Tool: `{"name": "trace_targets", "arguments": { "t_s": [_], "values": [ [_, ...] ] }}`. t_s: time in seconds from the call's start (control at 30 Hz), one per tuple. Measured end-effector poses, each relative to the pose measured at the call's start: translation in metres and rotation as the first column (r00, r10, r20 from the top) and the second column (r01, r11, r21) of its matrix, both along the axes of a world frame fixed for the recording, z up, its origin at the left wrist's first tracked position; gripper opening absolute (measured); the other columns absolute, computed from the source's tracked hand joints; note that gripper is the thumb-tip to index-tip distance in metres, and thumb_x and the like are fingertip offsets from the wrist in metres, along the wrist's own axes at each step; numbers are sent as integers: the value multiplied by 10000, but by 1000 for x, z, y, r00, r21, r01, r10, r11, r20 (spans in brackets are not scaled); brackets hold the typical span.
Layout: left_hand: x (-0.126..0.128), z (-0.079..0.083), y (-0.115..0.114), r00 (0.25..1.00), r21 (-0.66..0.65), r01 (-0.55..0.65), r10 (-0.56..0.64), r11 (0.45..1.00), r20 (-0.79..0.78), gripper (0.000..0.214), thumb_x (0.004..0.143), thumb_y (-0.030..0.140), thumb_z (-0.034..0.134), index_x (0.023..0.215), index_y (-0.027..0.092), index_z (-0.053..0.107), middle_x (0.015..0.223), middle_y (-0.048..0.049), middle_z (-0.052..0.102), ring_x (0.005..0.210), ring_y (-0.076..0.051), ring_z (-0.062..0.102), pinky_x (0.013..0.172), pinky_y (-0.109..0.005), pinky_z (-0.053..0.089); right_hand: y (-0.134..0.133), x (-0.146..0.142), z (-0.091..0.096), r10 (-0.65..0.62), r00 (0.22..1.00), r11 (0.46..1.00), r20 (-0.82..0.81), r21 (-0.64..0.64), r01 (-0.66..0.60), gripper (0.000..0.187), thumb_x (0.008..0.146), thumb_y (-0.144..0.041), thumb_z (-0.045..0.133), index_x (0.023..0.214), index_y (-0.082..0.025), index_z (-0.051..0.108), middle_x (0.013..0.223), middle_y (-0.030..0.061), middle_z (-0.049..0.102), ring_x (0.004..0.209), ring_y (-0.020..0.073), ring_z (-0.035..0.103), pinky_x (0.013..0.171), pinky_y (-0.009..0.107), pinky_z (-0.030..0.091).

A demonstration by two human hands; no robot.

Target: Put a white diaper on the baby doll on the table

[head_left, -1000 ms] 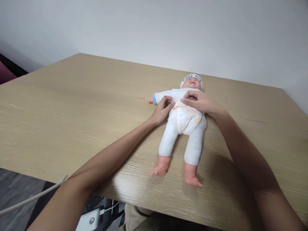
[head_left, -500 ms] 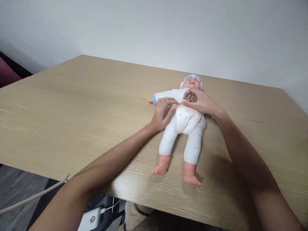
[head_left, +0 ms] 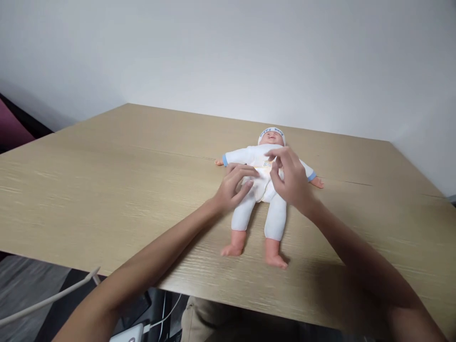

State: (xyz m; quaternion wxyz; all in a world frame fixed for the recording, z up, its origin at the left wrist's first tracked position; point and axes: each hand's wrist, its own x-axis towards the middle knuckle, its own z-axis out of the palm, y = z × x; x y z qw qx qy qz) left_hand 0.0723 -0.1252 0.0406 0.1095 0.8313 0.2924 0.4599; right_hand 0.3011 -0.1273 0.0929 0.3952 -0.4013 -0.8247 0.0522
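A baby doll [head_left: 243, 156] lies on its back, wearing a white outfit with blue cuffs and a white cap. Around its hips is a white diaper [head_left: 262, 186], partly covered by my hands. My left hand [head_left: 233, 187] rests at the diaper's left side, its fingers stretched over the waist and thumb apart. Slightly blurred, my right hand [head_left: 292, 178] is over the doll's right-hand side of the waist, with fingers bent and thumb apart. I see nothing held in either hand.
The doll lies on a wooden table [head_left: 107, 190] with a seam across it. A pale wall [head_left: 228, 61] rises behind. Below the front edge are a white device [head_left: 127, 334] with a cable and a pale rod [head_left: 50, 300] at the left.
My right hand has come off the waist, drawn back toward me and opened its fingers. The doll's other arm now shows. My left hand stays by the waist; the view has shifted slightly.
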Motion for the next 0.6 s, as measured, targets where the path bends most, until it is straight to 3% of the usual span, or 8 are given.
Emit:
{"name": "trace_targets", "arguments": {
  "t_s": [0.07, 0.13, 0.23, 0.43, 0.53, 0.6],
  "values": [
    [-4, 3, -15, 989, 2, 104, -104, 995, -108, 280, 1100, 417, 542, 962, 258, 726, 1013, -78, 806, 975, -272, 665, 1005, -472, 448, -34, 4, -5, 137, 988, 985, 75, -115, -127, 297, 1030, -213, 526, 1230, -306, 725, 1138, 115, 728, 1139, 341, 681, 1012, 522, 573],
    [-8, 4, -24, 951, -7, 187, -182, 982, -249, 263, 1065, 396, 603, 859, 262, 695, 905, -45, 790, 916, -260, 630, 963, -458, 424, -61, 11, -15, 326, 937, 922, 123, -259, -287, 254, 1064, -264, 536, 1214, -313, 734, 1122, 93, 742, 1088, 313, 704, 970, 494, 596],
    [-15, 5, -26, 918, -95, 186, -207, 978, -338, 268, 1054, 407, 626, 839, 267, 700, 852, -19, 781, 901, -249, 606, 981, -460, 384, -78, 25, -33, 424, 896, 846, 132, -411, -339, 207, 1112, -308, 512, 1115, -279, 717, 1032, 76, 747, 951, 268, 712, 876, 438, 593],
    [-15, 1, -16, 934, -278, -56, -48, 959, -353, 314, 1077, 504, 609, 908, 248, 675, 786, -8, 665, 844, -241, 571, 952, -446, 401, -62, 44, -49, 78, 991, 889, 111, -458, -19, 151, 1091, -359, 586, 996, -260, 651, 785, -10, 705, 675, 191, 645, 663, 337, 486],
    [-6, -3, -15, 936, -297, -143, 32, 944, -351, 406, 1044, 579, 669, 851, 237, 568, 779, -1, 584, 794, -231, 536, 894, -423, 429, -61, 35, -54, -79, 980, 923, 183, -357, 141, 188, 1090, -393, 572, 975, -257, 633, 692, -14, 657, 583, 196, 594, 589, 340, 420],
    [-1, -6, -16, 938, -292, -150, 43, 945, -345, 440, 1027, 587, 694, 820, 240, 520, 768, 2, 535, 776, -228, 511, 862, -412, 432, -65, 26, -62, -141, 956, 953, 258, -227, 202, 175, 1088, -372, 558, 1028, -240, 656, 775, 42, 702, 656, 239, 641, 622, 371, 452]
  ]
}}
